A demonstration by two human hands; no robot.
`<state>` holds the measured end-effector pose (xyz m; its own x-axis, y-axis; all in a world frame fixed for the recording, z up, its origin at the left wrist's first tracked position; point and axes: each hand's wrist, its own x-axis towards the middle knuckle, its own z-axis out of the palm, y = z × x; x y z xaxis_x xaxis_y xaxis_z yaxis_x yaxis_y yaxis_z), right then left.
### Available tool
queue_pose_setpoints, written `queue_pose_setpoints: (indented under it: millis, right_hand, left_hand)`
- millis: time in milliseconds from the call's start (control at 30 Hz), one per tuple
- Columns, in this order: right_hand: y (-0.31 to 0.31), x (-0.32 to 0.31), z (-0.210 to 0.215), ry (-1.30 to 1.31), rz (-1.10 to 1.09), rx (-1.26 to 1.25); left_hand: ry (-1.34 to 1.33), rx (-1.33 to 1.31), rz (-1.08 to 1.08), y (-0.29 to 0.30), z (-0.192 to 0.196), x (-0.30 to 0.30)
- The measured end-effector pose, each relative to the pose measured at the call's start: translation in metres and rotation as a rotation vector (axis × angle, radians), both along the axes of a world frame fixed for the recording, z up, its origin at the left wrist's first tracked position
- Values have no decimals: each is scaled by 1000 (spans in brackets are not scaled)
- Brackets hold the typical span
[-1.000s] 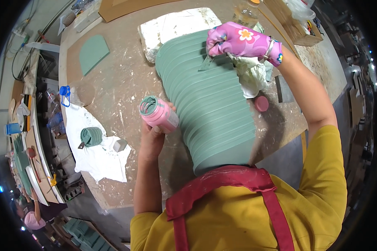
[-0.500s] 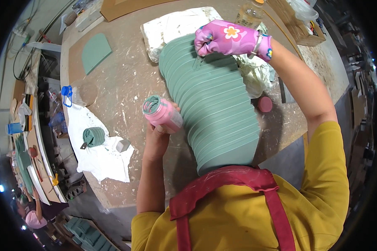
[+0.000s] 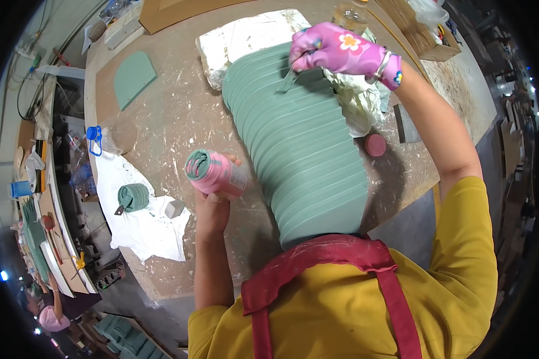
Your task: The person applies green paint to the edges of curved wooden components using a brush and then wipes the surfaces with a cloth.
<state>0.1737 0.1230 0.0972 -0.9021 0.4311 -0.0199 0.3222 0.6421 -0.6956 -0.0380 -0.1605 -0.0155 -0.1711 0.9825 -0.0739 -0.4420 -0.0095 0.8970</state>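
My left hand (image 3: 214, 200) is wrapped round a pink jar (image 3: 227, 179) with green paste smeared about its mouth, held tilted over the table left of the panels. A long overlapping row of green round-topped panels (image 3: 308, 155) runs from near my apron toward the far side. Over its far end is my right hand (image 3: 312, 51), in a pink flowered glove, its fingers pinched on a small green-tipped tool (image 3: 287, 82). That tool looks like a brush, but its handle is hidden by the glove. The tip is at the panels' surface; contact is hard to tell.
A white wrapped block (image 3: 221, 51) lies beyond the panels. Crumpled cloth (image 3: 362, 105), a pink lid (image 3: 375, 145) and a bottle (image 3: 350, 17) are at the right. Leftward are a single panel (image 3: 135, 78), a green-coated container (image 3: 133, 197) and a white sheet (image 3: 141, 236).
My left hand has moved left with the jar, away from the panels. My right hand has shifted slightly right, and the green tip below it shows more plainly.
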Motion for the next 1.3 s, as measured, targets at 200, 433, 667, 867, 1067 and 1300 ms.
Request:
queue_pose_setpoints:
  millis: [200,433,667,867,1067,1300]
  right_hand:
    - [4,8,-13,57,-44,95]
    - [-13,19,-9,24,-17,3]
    - [-21,22,-4,9,-66,0]
    - [-22,34,-19,33,-219,6]
    - [-54,74,-7,176,-255,-93]
    - [-69,99,-5,89,-91,-115]
  left_hand:
    - [18,16,-20,-16,20,14]
    - [-86,-4,33,-41,46,48]
    - [-108,-4,-138,-64,47,79]
    - [-101,-74,-222,-75,37,103]
    - [-125,-107,-203,-91,27,107]
    - [-101,-94,-221,-91,22,118]
